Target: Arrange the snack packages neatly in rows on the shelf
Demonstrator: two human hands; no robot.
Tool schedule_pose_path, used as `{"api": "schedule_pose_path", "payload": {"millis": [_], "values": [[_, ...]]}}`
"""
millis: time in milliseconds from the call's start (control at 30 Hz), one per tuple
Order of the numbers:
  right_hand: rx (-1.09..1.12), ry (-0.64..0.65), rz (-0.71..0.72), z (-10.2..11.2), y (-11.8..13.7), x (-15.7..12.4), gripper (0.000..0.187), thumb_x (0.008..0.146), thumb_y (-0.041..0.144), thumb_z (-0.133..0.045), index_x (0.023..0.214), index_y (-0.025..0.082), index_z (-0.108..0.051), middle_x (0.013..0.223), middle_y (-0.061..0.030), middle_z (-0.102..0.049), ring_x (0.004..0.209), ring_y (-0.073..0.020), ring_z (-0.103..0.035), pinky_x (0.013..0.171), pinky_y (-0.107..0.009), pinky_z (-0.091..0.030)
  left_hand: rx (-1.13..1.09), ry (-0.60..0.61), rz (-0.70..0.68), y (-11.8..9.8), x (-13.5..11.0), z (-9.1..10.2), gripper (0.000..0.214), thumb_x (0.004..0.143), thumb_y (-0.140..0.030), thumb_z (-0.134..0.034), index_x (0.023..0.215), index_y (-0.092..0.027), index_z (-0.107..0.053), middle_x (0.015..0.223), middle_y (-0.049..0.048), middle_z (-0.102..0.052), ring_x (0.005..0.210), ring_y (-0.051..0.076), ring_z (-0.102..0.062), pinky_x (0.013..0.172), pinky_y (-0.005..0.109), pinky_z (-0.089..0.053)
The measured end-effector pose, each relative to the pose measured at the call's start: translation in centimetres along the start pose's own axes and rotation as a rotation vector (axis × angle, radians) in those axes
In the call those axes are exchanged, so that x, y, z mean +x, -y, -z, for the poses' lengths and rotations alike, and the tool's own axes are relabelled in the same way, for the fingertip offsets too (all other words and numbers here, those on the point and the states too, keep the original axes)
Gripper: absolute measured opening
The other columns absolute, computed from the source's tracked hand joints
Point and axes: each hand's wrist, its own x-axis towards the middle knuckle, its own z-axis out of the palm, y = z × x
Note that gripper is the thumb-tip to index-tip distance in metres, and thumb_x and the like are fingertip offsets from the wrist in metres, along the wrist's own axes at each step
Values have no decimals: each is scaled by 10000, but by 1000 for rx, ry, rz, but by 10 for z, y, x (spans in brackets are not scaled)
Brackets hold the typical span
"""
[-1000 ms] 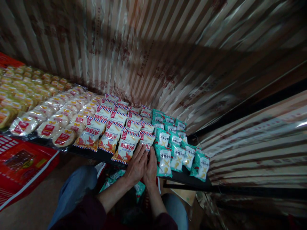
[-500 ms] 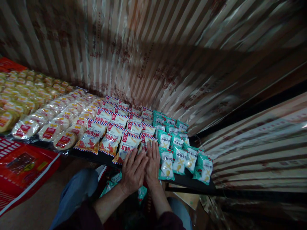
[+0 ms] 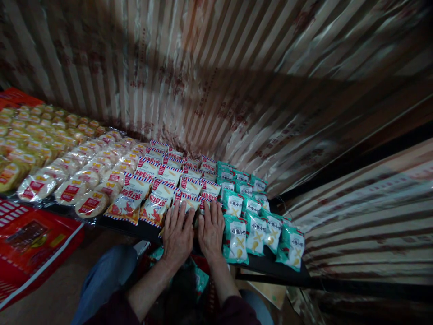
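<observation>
My left hand (image 3: pixel 178 230) lies flat with its fingers stretched over a white-and-red snack bag (image 3: pixel 186 200) in the front row. Beside it, my right hand (image 3: pixel 211 230) rests with fingers extended on the rightmost bag of the same kind, mostly covered by the hand. Neither hand grips anything. More white-and-red snack bags (image 3: pixel 157 198) with striped edges stand in rows to the left and behind. Right of my right hand are rows of green snack bags (image 3: pixel 237 239), overlapping one another on the black shelf (image 3: pixel 260 262).
Round packaged crackers (image 3: pixel 93 203) in clear wrap fill the shelf's left, with yellow-packed ones (image 3: pixel 10 176) farther left. A red basket (image 3: pixel 16 271) holding a red package stands below at left. Striped sheeting (image 3: pixel 203 90) hangs behind. Green bags (image 3: pixel 201 280) lie below between my knees.
My left hand has shifted left, away from my right hand, and now lies flat on its bag. My right hand has stayed on the rightmost bag. The view has tilted slightly.
</observation>
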Motion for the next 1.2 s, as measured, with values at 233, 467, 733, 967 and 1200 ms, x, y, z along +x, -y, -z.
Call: {"api": "schedule_pose_path", "payload": {"millis": [233,467,733,967,1200], "values": [[46,-43,65,14,15,14,485,989,299,-331,1463,195,-333,1570,-110,-214,1460,-258,-126,1112,-496,-284,-26,-15,6,2,1,0,405,924,-171,-418,1313,-141,-527,1464,141,-408,1432,317,-181,1110,542,-259],[76,92,151,11,27,45,456,992,297,-296,1390,149,-460,1530,-126,-314,1465,-250,-109,1134,-487,-251,-15,-34,1,6,0,-4,496,914,-139,-382,1409,-111,-404,1464,161,-399,1429,289,-212,1123,530,-250],[74,132,177,13,43,63,460,991,316,-303,1388,150,-463,1529,-118,-322,1463,-225,-129,1153,-459,-210,-54,-139,85,17,5,0,468,922,-126,-388,1389,-124,-424,1473,161,-387,1429,307,-204,1112,551,-261],[95,278,262,13,74,104,467,992,342,-310,1416,188,-428,1531,-94,-323,1450,-218,-189,1168,-448,-159,5,-158,138,18,7,2,384,906,-148,-407,1267,-97,-528,1429,182,-442,1434,317,-181,1123,564,-227],[43,440,310,0,103,143,492,991,423,-312,1409,199,-442,1531,-121,-314,1445,-259,-201,1158,-470,-139,35,-113,169,16,8,1,355,906,-156,-398,1218,-69,-544,1388,215,-475,1435,324,-164,1110,578,-251]]}}
